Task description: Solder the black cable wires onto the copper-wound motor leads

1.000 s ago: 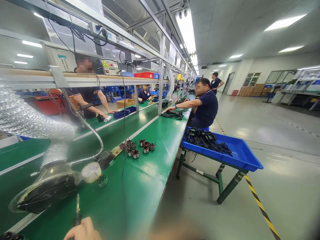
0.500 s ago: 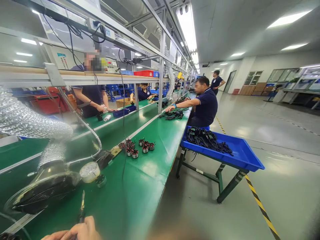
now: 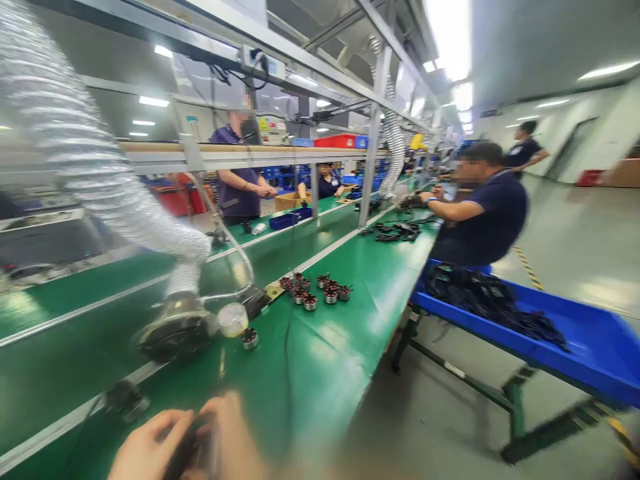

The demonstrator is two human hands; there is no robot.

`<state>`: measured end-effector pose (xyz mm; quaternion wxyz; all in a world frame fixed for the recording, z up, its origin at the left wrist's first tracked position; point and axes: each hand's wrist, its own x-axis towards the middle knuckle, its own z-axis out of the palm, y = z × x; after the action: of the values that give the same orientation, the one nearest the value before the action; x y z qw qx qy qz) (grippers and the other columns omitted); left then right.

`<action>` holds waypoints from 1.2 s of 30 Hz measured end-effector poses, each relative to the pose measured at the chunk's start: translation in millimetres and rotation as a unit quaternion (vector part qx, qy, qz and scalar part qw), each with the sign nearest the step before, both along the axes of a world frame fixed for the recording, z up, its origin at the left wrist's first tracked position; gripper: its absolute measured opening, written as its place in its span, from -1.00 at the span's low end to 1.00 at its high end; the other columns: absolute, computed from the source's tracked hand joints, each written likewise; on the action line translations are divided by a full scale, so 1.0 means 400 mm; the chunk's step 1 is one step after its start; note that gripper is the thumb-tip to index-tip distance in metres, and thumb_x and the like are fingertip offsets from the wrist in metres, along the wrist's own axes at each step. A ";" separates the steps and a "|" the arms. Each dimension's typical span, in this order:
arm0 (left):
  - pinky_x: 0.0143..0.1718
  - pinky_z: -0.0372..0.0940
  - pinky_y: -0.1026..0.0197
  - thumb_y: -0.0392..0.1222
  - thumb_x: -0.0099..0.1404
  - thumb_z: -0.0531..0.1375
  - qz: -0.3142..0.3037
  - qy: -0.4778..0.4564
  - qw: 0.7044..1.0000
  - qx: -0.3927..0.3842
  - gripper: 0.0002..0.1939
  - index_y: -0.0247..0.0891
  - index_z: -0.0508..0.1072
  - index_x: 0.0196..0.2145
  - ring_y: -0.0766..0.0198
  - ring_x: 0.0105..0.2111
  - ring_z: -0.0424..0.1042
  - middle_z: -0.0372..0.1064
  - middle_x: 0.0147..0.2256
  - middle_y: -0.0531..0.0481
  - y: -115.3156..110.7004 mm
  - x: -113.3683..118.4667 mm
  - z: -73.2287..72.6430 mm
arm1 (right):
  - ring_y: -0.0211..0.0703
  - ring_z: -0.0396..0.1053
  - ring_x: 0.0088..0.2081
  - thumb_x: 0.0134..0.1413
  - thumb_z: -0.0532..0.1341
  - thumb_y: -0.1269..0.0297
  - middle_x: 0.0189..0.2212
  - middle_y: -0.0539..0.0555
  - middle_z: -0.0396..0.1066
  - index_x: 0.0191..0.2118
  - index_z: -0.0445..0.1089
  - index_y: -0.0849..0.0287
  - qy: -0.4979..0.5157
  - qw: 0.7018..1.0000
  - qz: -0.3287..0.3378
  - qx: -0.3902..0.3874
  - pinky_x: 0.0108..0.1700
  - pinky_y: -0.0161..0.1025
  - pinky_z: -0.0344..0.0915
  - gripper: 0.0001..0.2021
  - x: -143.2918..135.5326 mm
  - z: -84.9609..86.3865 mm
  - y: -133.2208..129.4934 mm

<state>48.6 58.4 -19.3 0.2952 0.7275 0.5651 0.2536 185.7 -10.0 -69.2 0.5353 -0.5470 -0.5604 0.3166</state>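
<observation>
At the bottom of the view my left hand (image 3: 150, 445) has its fingers closed around a dark object (image 3: 187, 445), blurred and partly hidden. Right beside it is my right hand (image 3: 233, 433), smeared by motion, with a soldering iron (image 3: 222, 365) pointing up and away from its fingers. A small motor with a red-and-black top (image 3: 250, 339) sits beyond the iron's tip, beside a round whitish container (image 3: 233, 320). Several similar motors (image 3: 310, 303) stand farther along the green bench (image 3: 350, 340).
A fume hood (image 3: 177, 333) on a silver duct (image 3: 125, 200) stands at left, near a blurred dark part (image 3: 125, 400). At right, a blue tray (image 3: 595, 340) holds black cables (image 3: 490, 300). A seated person (image 3: 480, 207) works farther along the bench.
The view has swung left, shifting the scene rightward. My left hand shows more fully, now with the dark object in it. The seated person's outstretched arm has drawn in.
</observation>
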 end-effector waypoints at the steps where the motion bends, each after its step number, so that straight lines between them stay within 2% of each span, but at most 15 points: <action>1: -0.34 0.38 0.18 0.31 0.06 0.13 -0.021 -0.008 1.000 -0.022 -0.50 -0.21 0.51 -0.51 0.05 -0.37 0.47 0.52 -0.45 -0.05 -0.013 0.003 0.007 | -0.14 0.48 -0.23 -0.27 0.50 0.32 -0.13 0.00 0.21 -0.01 0.23 0.02 0.005 1.000 0.009 0.012 -0.18 -0.21 0.50 -0.35 0.003 0.003 -0.009; 4: -0.32 0.32 0.17 0.15 0.14 0.10 -0.009 -0.014 0.999 -0.042 -0.60 -0.25 0.41 -0.55 0.09 -0.40 0.41 0.42 -0.50 -0.06 -0.041 0.014 0.030 | -0.09 0.48 -0.13 -0.12 0.40 0.41 -0.06 0.05 0.22 0.10 0.17 0.00 0.023 0.999 0.035 0.034 -0.07 -0.14 0.49 -0.36 0.010 0.003 -0.028; 7: -0.29 0.29 0.18 0.05 0.16 0.09 -0.016 -0.066 0.995 -0.070 -0.67 -0.27 0.42 -0.51 0.13 -0.36 0.41 0.41 -0.44 -0.07 -0.057 0.014 0.053 | -0.10 0.51 -0.14 -0.08 0.32 0.51 -0.02 0.09 0.24 0.13 0.15 0.00 0.028 0.996 0.042 0.071 -0.04 -0.11 0.48 -0.36 0.017 0.002 -0.034; 11: -0.26 0.29 0.20 0.02 0.13 0.17 -0.031 -0.156 0.982 -0.106 -0.70 -0.30 0.48 -0.48 0.17 -0.32 0.41 0.37 -0.37 -0.05 -0.072 0.000 0.064 | -0.10 0.51 -0.11 0.03 0.27 0.44 -0.01 0.10 0.27 0.11 0.16 0.02 0.009 0.994 0.036 0.101 -0.03 -0.14 0.48 -0.47 0.025 0.013 -0.033; 16: -0.24 0.28 0.18 -0.03 0.12 0.20 0.019 -0.219 0.968 -0.121 -0.73 -0.32 0.50 -0.46 0.17 -0.32 0.42 0.42 -0.36 -0.08 -0.081 -0.008 0.031 | -0.09 0.52 -0.23 0.08 0.30 0.24 -0.13 0.09 0.34 0.09 0.18 0.06 -0.037 0.994 -0.002 0.102 -0.15 -0.12 0.50 -0.53 0.037 0.010 -0.029; 20: -0.26 0.27 0.18 -0.04 0.12 0.20 0.043 -0.259 0.958 -0.120 -0.74 -0.33 0.48 -0.46 0.19 -0.37 0.41 0.43 -0.42 -0.06 -0.084 -0.002 0.001 | -0.10 0.50 -0.31 0.10 0.30 0.09 -0.22 0.07 0.36 0.04 0.21 0.10 -0.021 0.996 -0.029 0.084 -0.22 -0.14 0.49 -0.55 0.052 -0.005 -0.023; 23: -0.24 0.26 0.18 -0.04 0.12 0.21 0.048 -0.275 0.954 -0.105 -0.75 -0.32 0.47 -0.47 0.19 -0.35 0.41 0.44 -0.42 -0.07 -0.084 0.002 -0.012 | -0.10 0.51 -0.31 0.14 0.27 0.09 -0.21 0.09 0.37 0.02 0.24 0.12 -0.013 0.996 -0.039 0.075 -0.23 -0.15 0.47 -0.61 0.062 -0.010 -0.017; 28: -0.24 0.29 0.15 -0.04 0.13 0.23 0.058 -0.289 0.950 -0.105 -0.74 -0.32 0.47 -0.48 0.19 -0.37 0.42 0.46 -0.40 -0.08 -0.081 0.003 -0.022 | -0.08 0.50 -0.29 0.23 0.17 0.15 -0.23 0.12 0.37 0.01 0.25 0.14 -0.062 0.991 -0.057 0.108 -0.19 -0.12 0.43 -0.70 0.073 -0.022 -0.004; 36: -0.19 0.33 0.13 -0.06 0.17 0.23 0.062 -0.285 0.954 -0.062 -0.74 -0.32 0.51 -0.49 0.15 -0.28 0.45 0.44 -0.32 -0.12 -0.080 0.002 -0.045 | -0.03 0.48 -0.25 0.19 0.21 0.06 -0.30 0.09 0.42 0.01 0.25 0.14 -0.076 0.988 -0.069 0.113 -0.09 -0.04 0.35 -0.64 0.069 -0.031 0.000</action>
<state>49.5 26.6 -37.3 0.4727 0.5683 0.5162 0.4326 213.4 -10.0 -81.7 0.5703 -0.5428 -0.5925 0.1706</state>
